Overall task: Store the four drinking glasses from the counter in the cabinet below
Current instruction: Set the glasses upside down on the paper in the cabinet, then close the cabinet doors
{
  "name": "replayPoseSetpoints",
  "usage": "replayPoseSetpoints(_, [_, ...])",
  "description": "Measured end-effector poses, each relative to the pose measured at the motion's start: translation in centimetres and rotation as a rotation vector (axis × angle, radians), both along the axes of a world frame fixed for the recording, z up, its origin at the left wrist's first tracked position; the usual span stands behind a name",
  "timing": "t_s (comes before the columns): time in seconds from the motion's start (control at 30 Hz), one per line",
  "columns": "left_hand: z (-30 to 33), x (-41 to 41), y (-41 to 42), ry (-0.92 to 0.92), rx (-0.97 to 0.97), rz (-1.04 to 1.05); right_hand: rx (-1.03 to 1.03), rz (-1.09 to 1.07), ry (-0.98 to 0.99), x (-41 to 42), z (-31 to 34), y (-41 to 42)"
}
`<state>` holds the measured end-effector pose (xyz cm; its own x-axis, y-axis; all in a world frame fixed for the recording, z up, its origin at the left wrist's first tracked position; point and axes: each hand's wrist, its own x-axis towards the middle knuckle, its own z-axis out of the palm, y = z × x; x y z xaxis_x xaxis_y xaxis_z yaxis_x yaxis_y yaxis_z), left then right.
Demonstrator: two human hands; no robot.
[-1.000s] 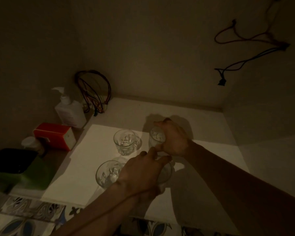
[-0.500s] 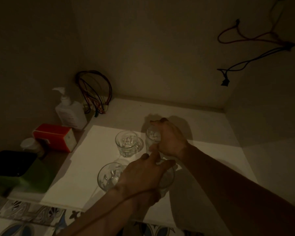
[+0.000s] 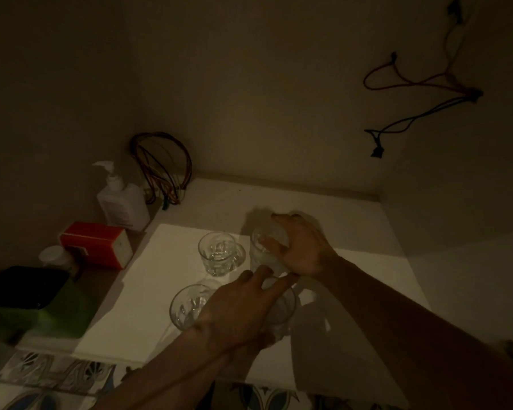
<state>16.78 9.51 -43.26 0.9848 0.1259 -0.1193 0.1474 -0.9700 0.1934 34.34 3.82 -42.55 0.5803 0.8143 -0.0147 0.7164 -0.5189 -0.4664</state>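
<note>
Right hand [image 3: 301, 250] wraps far-right glass [image 3: 262, 251]; left hand [image 3: 240, 312] closed around near-right glass [image 3: 280, 313]; lift both straight up, clearing two free glasses [image 3: 216, 253].

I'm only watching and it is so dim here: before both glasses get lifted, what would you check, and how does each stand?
1. Right hand wrapped around the far glass: ok.
2. Left hand closed on the near glass: ok.
3. The two free glasses, far and near, upright: ok.
4. Near free glass clear of the left hand: cannot tell.
5. Cabinet below open: cannot tell.
</note>
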Motion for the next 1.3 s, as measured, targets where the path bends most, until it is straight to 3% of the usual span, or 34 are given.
replayPoseSetpoints(0.17, [2.3, -2.7, -1.6, -0.014, 0.009, 0.110, 0.057, -0.061, -0.092, -3.1, 2.4, -3.8])
replayPoseSetpoints(0.4, [11.9, -8.3, -3.6, 0.221, -0.030, 0.256, -0.332, -0.114, -0.057, -8.7, 11.6, -8.9])
replayPoseSetpoints(0.53, [19.9, -10.9, -4.9, 0.312, -0.068, 0.299, -0.454, -0.102, 0.044, -12.1, 19.3, -11.5])
replayPoseSetpoints(0.77, [36.4, -13.6, -8.8, 0.338, -0.177, 0.249, -0.611, -0.139, 0.213, -18.7, 38.3, -14.2])
replayPoseSetpoints(0.97, [46.0, -15.9, -9.8, 0.379, -0.212, 0.239, -0.580, -0.170, 0.259, -22.3, 48.8, -16.4])
replayPoseSetpoints(1.3, [51.9, -17.4, -13.8, 0.267, -0.233, 0.271, -0.534, -0.215, 0.265, -25.8, 53.9, -20.8])
